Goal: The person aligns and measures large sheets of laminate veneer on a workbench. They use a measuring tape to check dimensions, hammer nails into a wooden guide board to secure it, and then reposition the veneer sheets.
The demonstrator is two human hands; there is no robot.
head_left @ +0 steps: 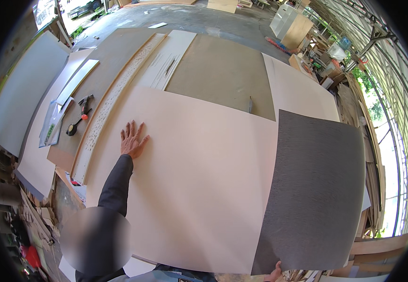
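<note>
A large pale pinkish sheet (pixel 199 174) covers the near part of the work surface. My left hand (pixel 133 139) lies flat on it, fingers spread, left of its middle. Over its right side is a dark grey, finely grained sheet (pixel 316 188); I cannot tell whether this is a separate piece or a folded-over part. At the bottom edge, my right hand (pixel 275 272) grips the dark sheet's near edge, with only part of the hand showing. Past the pale sheet's far edge, a thin pointed tool (pixel 250 105) lies on a brown board (pixel 222 70).
Left of the sheet run a long speckled strip (pixel 114 96) and a white board (pixel 180 51) with dark streaks. A claw hammer (pixel 86 106), a tape measure (pixel 73 128) and a clear plastic pouch (pixel 53 122) lie farther left. Stacked boards (pixel 371 155) line the right side.
</note>
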